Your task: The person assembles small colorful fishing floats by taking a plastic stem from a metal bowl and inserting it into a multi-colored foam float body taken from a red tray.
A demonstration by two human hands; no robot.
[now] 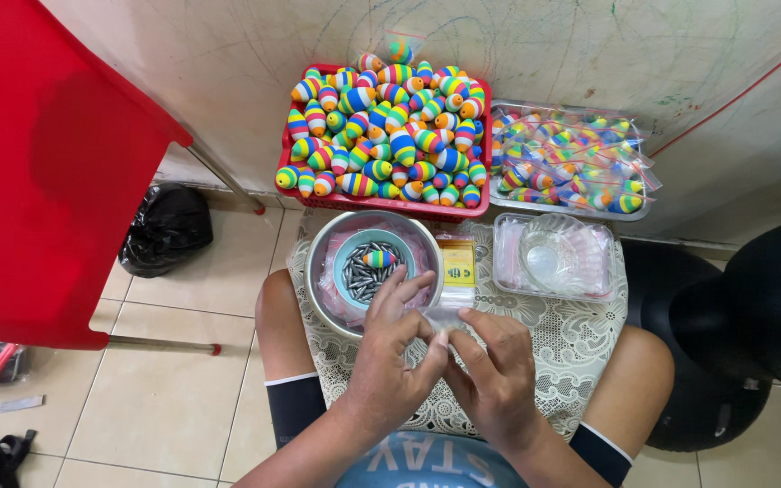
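Below the red basket (pixel 382 204) of striped floats (pixel 389 136), both hands (pixel 445 361) pinch a clear bag (pixel 445 316).

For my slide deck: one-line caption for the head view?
Both hands pinch a small clear bag beside a red basket of striped floats.
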